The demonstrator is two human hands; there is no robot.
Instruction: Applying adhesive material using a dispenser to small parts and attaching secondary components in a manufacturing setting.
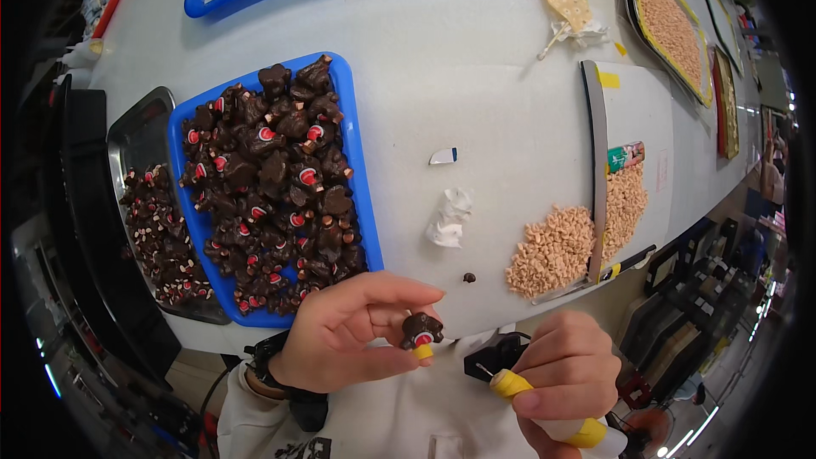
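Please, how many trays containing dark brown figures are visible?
2: the blue tray left of centre, and the metal tray along its left side. The dark picture edges may hide others.

No legible text, number or sign. Dark print on the white garment (303, 449), beyond the near edge of the table (395, 110), is cut off; toward its right edge, a green-and-red item (625, 158) and pink marks (662, 170) remain too small to read.

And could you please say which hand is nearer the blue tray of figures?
Left: the left hand, holding a dark figure, is by the near right corner of the blue tray; the right hand, gripping a yellow-wrapped tool, is farther to the right.
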